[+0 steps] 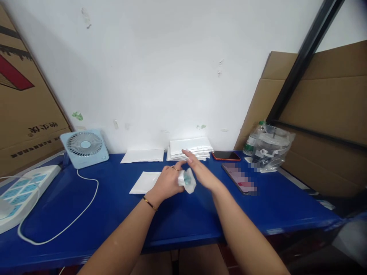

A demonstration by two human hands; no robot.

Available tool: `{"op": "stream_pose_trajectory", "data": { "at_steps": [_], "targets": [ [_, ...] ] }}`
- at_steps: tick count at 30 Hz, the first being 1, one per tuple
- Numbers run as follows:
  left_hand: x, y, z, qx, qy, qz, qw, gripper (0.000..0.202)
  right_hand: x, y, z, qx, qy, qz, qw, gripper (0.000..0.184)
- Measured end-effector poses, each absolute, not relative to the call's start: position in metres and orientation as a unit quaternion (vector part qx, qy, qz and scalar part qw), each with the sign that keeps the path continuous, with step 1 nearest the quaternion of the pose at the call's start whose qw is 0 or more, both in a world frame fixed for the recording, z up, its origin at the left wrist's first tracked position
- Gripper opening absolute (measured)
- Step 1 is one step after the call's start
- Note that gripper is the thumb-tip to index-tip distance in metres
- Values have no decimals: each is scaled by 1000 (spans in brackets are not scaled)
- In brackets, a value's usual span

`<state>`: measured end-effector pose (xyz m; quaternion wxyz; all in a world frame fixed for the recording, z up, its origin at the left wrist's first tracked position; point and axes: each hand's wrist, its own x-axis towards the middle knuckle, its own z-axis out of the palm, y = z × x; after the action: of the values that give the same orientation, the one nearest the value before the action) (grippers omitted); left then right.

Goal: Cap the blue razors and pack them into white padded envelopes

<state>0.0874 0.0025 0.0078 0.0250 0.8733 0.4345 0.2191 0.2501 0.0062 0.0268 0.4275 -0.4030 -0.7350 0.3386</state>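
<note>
My left hand (168,180) is closed around a small white and teal bundle (188,180) with a crumpled, translucent wrapping at its end. Most of the bundle's left side is hidden in the palm. Just to the right, my right hand (200,170) has its fingers stretched out past the bundle; whether it touches the bundle or my left fingers I cannot tell. A flat white packet (143,182) lies on the table, partly behind my left hand. Farther back are another flat white packet (143,155) and a stack of white packets (189,146), which my right fingertips overlap in view.
On the blue table (114,225) a light blue fan (85,147), its cable and a white power strip (31,194) occupy the left. To the right lie a red-edged phone (226,156), a second phone (239,177), a bottle (252,141) and a plastic-bagged cup (271,149). Cardboard flanks both sides.
</note>
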Motion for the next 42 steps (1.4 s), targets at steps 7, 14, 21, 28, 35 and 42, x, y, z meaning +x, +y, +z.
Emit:
{"op": "stream_pose_trajectory", "data": {
  "at_steps": [7, 14, 21, 28, 35, 42],
  "targets": [
    [60, -33, 15, 967, 203, 91, 121, 81, 306, -48, 15, -364, -821, 358, 255, 31],
    [28, -97, -9, 914, 344, 191, 101, 65, 297, -82, -26, -343, -847, 275, 299, 43],
    [43, -123, -40, 865, 353, 350, -66, 15, 290, -84, -28, -302, -888, 114, 328, 16],
    [38, -139, -11, 831, 301, 452, -119, 31, 281, -98, -2, -289, -881, 29, 374, 14],
    [34, -129, 7, 814, 353, 451, -97, 19, 276, -106, 21, -305, -859, 43, 409, 16],
    [25, -134, -6, 819, 392, 415, -51, 20, 275, -105, 18, -312, -883, 122, 329, 15]
  ]
}}
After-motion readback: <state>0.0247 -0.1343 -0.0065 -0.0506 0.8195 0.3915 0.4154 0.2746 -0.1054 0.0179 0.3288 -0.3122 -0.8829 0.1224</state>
